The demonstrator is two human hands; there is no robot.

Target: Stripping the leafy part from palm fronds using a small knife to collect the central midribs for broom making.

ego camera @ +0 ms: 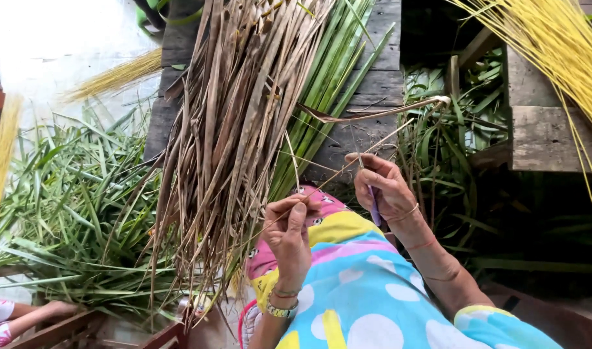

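Observation:
A thick bundle of dry brown palm leaves (231, 129) lies across my lap and a dark wooden bench (373, 84). My left hand (289, 236) pinches one thin dry leaf strip (334, 174) near its lower end. My right hand (383, 187) grips a small purple-handled knife (373, 207) and holds the same strip higher up. The peeled leaf blade (380, 113) curls away to the right above my right hand. Green fresh leaves (328, 84) lie under the brown bundle.
A big heap of green leaf scraps (70, 213) covers the ground at left. Yellow stripped midribs (554, 45) hang at upper right, and another yellow bunch (115, 77) lies upper left. A wooden block (541, 136) stands at right. Another person's arm (24, 313) shows at lower left.

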